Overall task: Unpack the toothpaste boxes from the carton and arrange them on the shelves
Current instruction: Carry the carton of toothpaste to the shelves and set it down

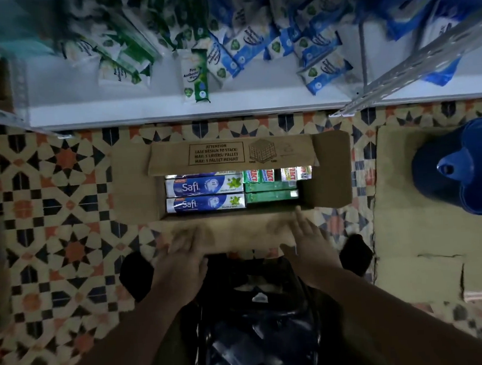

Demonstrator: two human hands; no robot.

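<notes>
Two hands are at work on the nearest flap of the brown carton (332, 171), which sits on the patterned tiled floor (53, 222) just in front of the white shelf (173, 107); I judge this to be the opening step, the flaps being spread so the contents can be reached, with nothing yet lifted out. Inside the carton, on its left side, lie the blue-and-white Safi toothpaste boxes (205, 194) flat in rows, and to their right the green toothpaste boxes (271, 191), with a few smaller red-and-white packs (288, 173) standing at the far side under the printed far flap (232, 154). Beyond the carton, the shelf holds loosely piled antibacterial wipes packets (195, 75). The next move calls for pressing the near flap (237, 233) fully down and out of the way, then reaching into the carton for a Safi box. The left hand (182, 256) lies on the flap's left part; motion blur hides how its fingers sit, so I cannot tell whether it grips the edge. The right hand (308, 240) rests flat on the flap's right part, fingers straight and pointing toward the carton's opening, holding nothing.
</notes>
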